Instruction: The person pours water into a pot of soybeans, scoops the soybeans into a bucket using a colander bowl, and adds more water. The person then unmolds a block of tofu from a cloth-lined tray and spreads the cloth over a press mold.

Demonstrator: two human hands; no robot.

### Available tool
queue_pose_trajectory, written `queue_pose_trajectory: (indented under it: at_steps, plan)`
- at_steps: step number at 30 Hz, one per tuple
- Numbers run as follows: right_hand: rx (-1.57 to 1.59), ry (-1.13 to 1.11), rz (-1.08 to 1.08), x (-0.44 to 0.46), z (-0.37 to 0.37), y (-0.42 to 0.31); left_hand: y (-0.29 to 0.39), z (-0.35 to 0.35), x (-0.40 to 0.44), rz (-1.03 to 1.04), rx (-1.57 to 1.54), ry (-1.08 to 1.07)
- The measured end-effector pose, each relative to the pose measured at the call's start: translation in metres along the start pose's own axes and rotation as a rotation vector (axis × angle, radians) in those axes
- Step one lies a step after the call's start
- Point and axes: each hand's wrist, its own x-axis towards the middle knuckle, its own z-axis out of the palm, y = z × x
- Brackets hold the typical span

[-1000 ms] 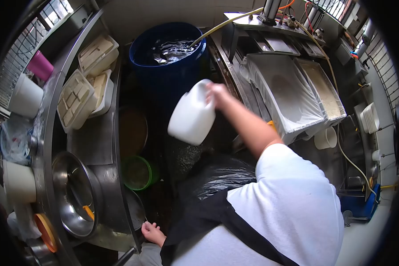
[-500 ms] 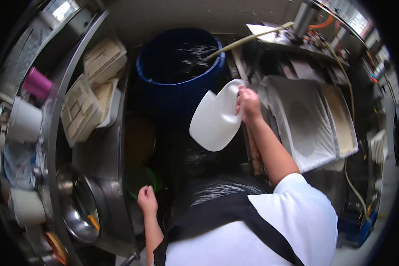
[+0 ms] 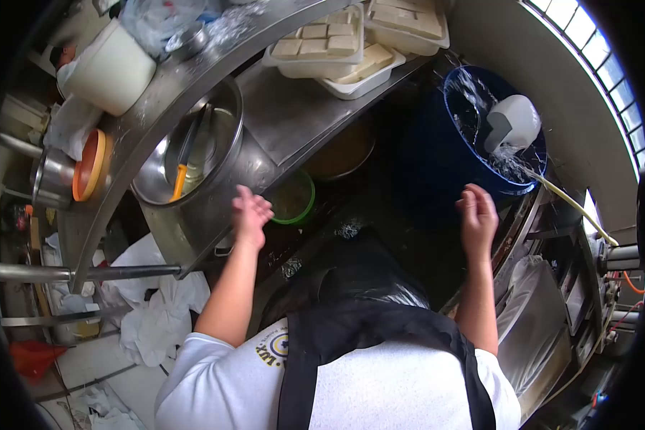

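Note:
My left hand is held out near the edge of the steel counter, its fingers apart and nothing in it. Below and to the right of the steel bowl, it is the nearer hand to the green-rimmed tub. My right hand is raised in front of the blue barrel, fingers bent and close together; whether it is fully closed is unclear, but no object shows in it. Inside the barrel the white cut-open jug lies among splashing water. A knife with an orange handle rests in the steel bowl.
White trays of pale blocks stand on the steel counter. A yellow hose runs to the barrel. A white bucket is on the upper shelf; a steel bar juts in at left. Cloth-lined moulds are at right.
The view has turned left. My right hand has let go of the white jug, which now lies in the barrel. My left hand has risen and its fingers have spread.

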Motion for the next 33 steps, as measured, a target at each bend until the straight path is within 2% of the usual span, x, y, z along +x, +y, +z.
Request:
queue_pose_trajectory:
  at_steps: [1,2,3,4,5,7,10,11,15,17,19,20,21,23,26,29,31,33]
  plan:
    - [0.008,-0.082,0.095,-0.014,0.019,0.004,0.011,-0.034,0.029,-0.004,-0.142,0.002]
    - [-0.026,-0.163,0.129,-0.024,0.038,0.010,0.035,-0.047,0.040,0.019,-0.239,0.201]
    - [-0.062,-0.243,0.164,-0.034,0.054,0.014,0.052,-0.071,0.061,0.066,-0.329,0.282]
    - [-0.115,-0.304,0.136,-0.041,0.070,0.013,0.065,-0.104,0.088,0.078,-0.418,0.245]
    - [-0.167,-0.364,0.106,-0.046,0.087,0.007,0.083,-0.118,0.102,0.033,-0.534,0.316]
    - [-0.209,-0.460,0.034,-0.052,0.115,-0.015,0.067,-0.164,0.150,0.033,-0.470,0.188]
    - [-0.234,-0.503,0.037,-0.061,0.158,-0.044,0.059,-0.151,0.132,0.051,-0.570,0.062]
    - [-0.215,-0.505,0.048,-0.064,0.172,-0.051,0.055,-0.148,0.118,0.067,-0.544,0.091]
    - [-0.055,-0.535,0.147,-0.091,0.218,-0.065,0.040,-0.155,0.028,-0.055,-0.437,0.148]
    - [0.053,-0.623,0.294,-0.106,0.232,-0.062,0.027,-0.185,-0.010,-0.172,-0.358,0.046]
    - [0.469,-0.504,0.647,-0.133,0.240,-0.073,0.044,-0.189,-0.075,-0.340,-0.346,-0.031]
    - [0.610,-0.508,0.709,-0.143,0.236,-0.064,0.048,-0.190,-0.088,-0.421,-0.318,-0.012]
    - [0.648,-0.373,0.759,-0.151,0.232,-0.072,0.048,-0.190,-0.097,-0.473,-0.244,-0.016]
    - [0.592,-0.374,0.741,-0.171,0.207,-0.056,0.040,-0.198,-0.097,-0.608,-0.136,-0.158]
    - [0.616,-0.282,0.770,-0.188,0.174,-0.046,0.020,-0.187,-0.089,-0.625,-0.112,-0.279]
    - [0.639,-0.187,0.793,-0.190,0.138,-0.034,0.005,-0.150,-0.097,-0.555,-0.188,-0.358]
    - [0.326,-0.075,0.584,-0.188,0.114,-0.021,-0.019,-0.128,-0.104,-0.558,-0.166,-0.351]
    - [-0.650,0.043,0.088,-0.188,0.086,-0.019,-0.042,-0.111,-0.109,-0.574,-0.072,-0.390]
